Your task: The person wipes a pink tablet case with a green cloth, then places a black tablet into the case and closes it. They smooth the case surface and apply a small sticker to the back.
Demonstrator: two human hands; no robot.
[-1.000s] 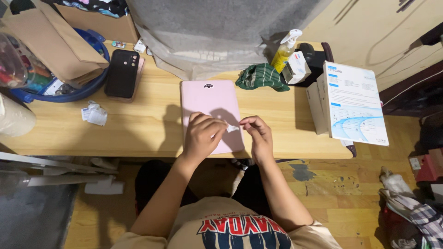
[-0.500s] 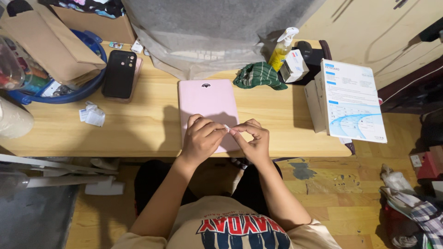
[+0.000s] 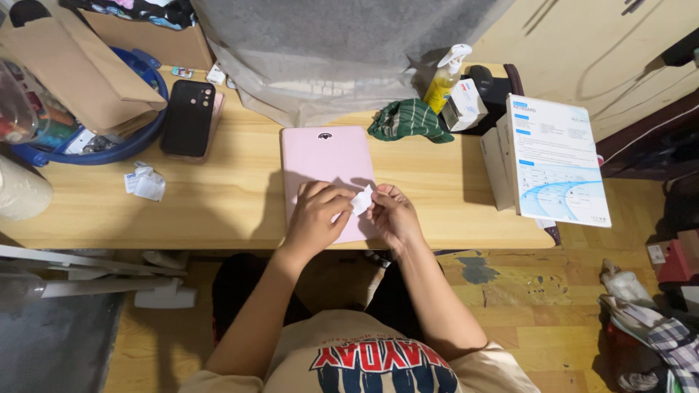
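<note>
White paper scrap [image 3: 362, 200] in the pinched-shut grip of left hand [image 3: 314, 220] and right hand [image 3: 394, 216], over pink tablet [image 3: 328, 164].

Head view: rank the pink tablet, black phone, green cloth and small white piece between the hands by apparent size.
1. Pink tablet
2. Black phone
3. Green cloth, close to the phone, so unsure
4. White piece pinched between left hand and right hand

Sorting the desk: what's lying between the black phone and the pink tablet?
Only bare wooden desk between the black phone and the pink tablet, in the head view.
</note>
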